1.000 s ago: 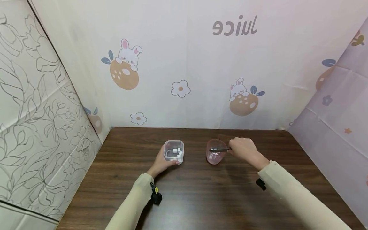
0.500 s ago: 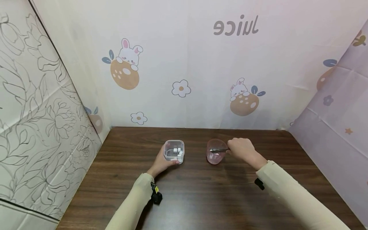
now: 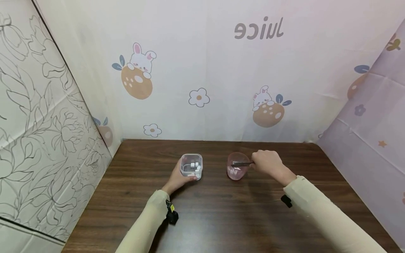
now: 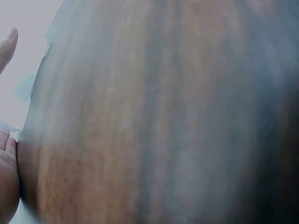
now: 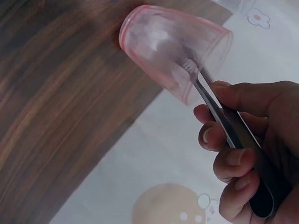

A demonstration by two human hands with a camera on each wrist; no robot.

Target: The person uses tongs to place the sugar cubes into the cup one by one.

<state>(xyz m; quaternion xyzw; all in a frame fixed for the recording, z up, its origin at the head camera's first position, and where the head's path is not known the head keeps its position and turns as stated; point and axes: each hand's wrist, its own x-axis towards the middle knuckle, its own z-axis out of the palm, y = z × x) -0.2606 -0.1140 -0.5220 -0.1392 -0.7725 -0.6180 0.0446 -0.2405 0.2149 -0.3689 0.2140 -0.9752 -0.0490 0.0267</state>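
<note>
Table point(image 3: 205, 211): the cup and box stand near its back edge, side by side and apart, well clear of both side edges.

Right hand point(image 3: 267, 162): your thumb and fingers are curled around the tongs, with no slack visible. Left hand point(image 3: 177, 179): your fingers wrap the left side of the box and your thumb lies across its near side. The left wrist view does not show the contact.

Cup point(image 3: 232, 174): upright, right of the box, with no hand steadying it. Caution: sideways or downward force from the tongs on the rim could tip it toward the right corner.

Box point(image 3: 187, 161): open at the top, upright. Caution: if you squeeze unevenly or jerk the left arm, it could tilt and spill.

Tongs point(image 5: 264, 186): they enter the cup over its right rim, the arms nearly together. Whether the tips hold anything cannot be told. Caution: a relaxed grip could let any held piece slip.

Cubes point(image 3: 192, 165): several, white, loose in the box. They would likely slide if it tilts.
</note>
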